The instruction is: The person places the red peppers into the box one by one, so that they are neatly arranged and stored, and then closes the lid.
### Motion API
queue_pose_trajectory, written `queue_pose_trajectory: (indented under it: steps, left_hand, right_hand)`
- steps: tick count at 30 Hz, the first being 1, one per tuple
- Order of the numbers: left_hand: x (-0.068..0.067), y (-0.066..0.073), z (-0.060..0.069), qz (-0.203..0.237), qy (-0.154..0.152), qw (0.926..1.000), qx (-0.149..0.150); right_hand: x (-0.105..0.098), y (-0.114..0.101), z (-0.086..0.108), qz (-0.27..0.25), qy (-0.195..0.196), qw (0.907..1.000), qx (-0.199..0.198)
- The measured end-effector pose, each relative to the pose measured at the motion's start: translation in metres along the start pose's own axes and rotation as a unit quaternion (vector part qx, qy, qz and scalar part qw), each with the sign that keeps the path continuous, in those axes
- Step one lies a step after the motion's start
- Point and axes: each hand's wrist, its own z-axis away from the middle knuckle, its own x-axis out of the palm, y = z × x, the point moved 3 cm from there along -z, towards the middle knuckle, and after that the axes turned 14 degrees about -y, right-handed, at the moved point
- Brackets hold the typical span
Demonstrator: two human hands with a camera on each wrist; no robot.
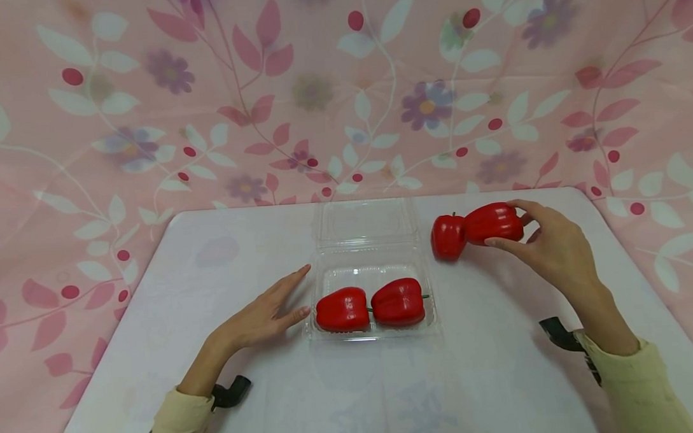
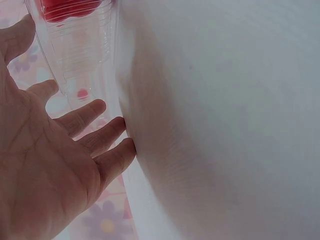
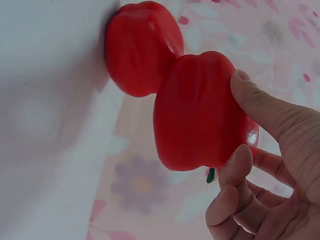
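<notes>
My right hand pinches a red bell pepper between thumb and fingers; in the right wrist view this pepper is off the table, its green stem pointing toward the fingers. Just left of it a second red bell pepper stands on the table, stem up. Two more bell peppers, one left and one right, lie side by side in the front of a clear plastic clamshell box. Beside the box's left wall is my left hand, fingers extended and holding nothing.
The box's clear lid lies folded back toward the table's far edge. A white-covered table carries everything, and a pink floral cloth hangs behind it.
</notes>
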Motion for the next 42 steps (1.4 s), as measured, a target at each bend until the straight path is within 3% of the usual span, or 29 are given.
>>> queue_pose_trajectory:
  steps: [13, 42]
  left_hand:
    - [0.0, 0.0, 0.0, 0.0, 0.001, 1.0, -0.001]
    - [-0.001, 0.002, 0.001, 0.008, 0.001, 1.0, -0.001]
  right_hand:
    - [0.002, -0.03, 0.002, -0.01, 0.022, 0.9989, -0.039]
    - [0.02, -0.092, 0.002, -0.052, 0.01, 0.9922, -0.113]
